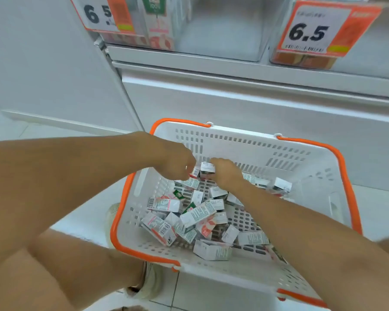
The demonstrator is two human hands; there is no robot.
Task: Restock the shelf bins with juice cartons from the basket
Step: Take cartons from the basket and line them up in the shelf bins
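A white basket (245,142) with orange handles sits on the floor below the shelf, holding several small white and pink juice cartons (189,218) in a loose heap. Both hands are down inside it near the far wall. My left hand (173,162) grips a small carton (195,172) at its fingertips. My right hand (227,171) grips another carton (207,168) right beside it. Above, a clear shelf bin (222,30) stands with one upright pink carton (158,21) at its left side.
Orange price tags reading 6.5 hang on the bin fronts at upper left (106,14) and upper right (321,30). A second bin (301,59) at right holds orange cartons. My knee and shoe (144,286) are at the basket's near left corner.
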